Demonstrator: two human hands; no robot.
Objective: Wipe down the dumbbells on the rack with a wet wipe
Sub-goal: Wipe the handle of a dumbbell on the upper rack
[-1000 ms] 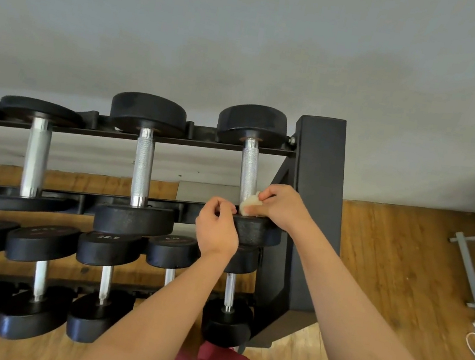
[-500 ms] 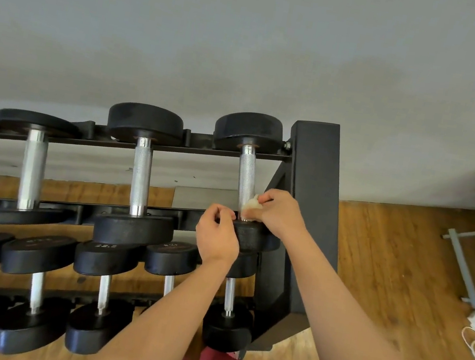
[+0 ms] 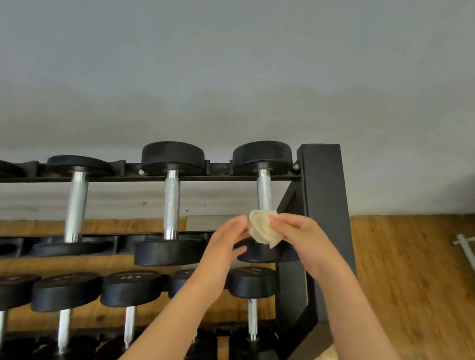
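Right hand [image 3: 301,239] is pinching the crumpled wet wipe [image 3: 262,229] between thumb and fingertips, holding it over the lower end of the end dumbbell [image 3: 263,184] on the top tier. Whether it's pressing on the metal, I cannot tell. Left hand [image 3: 223,252] is sitting at the wipe's 9 o'clock, fingers fairly straight, tips touching the cloth's edge rather than gripping it. Now the key line: the steel handle [image 3: 264,198] is running from the wipe up towards 12 o'clock, leaning a touch to 11, and ending at the far head [image 3: 262,154] on the back rail. So the coming stroke, by my reading, is heading up that bar, and the right hand is looking the nearer one for it. Room is running tight at 3 o'clock, where the rack upright [image 3: 321,193] is standing just beside the handle. At 9 o'clock the gap to the neighbouring dumbbell [image 3: 172,200] is sitting wide open. Near head [image 3: 267,256] is lying just under the wipe at 6 o'clock, partly hidden by both hands.
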